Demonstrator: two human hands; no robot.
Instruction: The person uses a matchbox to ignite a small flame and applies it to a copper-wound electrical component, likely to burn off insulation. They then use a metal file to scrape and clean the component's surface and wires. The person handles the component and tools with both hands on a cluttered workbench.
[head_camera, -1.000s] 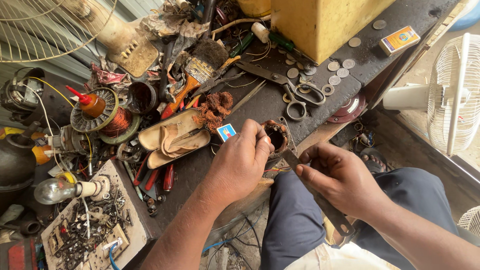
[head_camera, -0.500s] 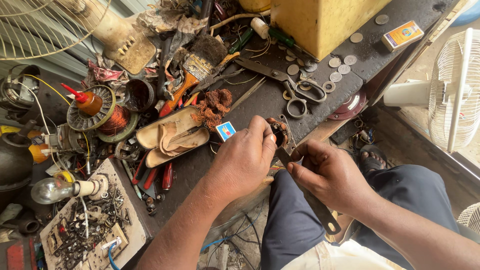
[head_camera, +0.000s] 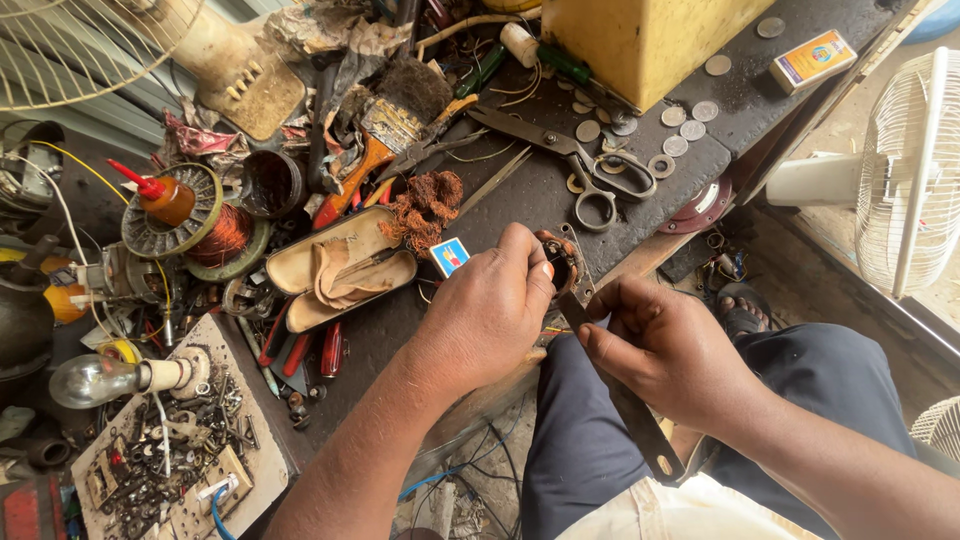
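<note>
Left hand (head_camera: 490, 310) is pinching a small copper-wound coil (head_camera: 560, 262) at the table (head_camera: 520, 205) edge, 12 o'clock of right hand (head_camera: 670, 350), whose fingers are gripping a flat metal tool (head_camera: 640, 420) prying it; slipping tool could be nicking wire or thumb.

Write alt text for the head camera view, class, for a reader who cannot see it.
At a cluttered workbench edge, the left hand grips a small round wire-wound part while the right hand works a flat metal tool against it. Scissors lie behind.
</note>
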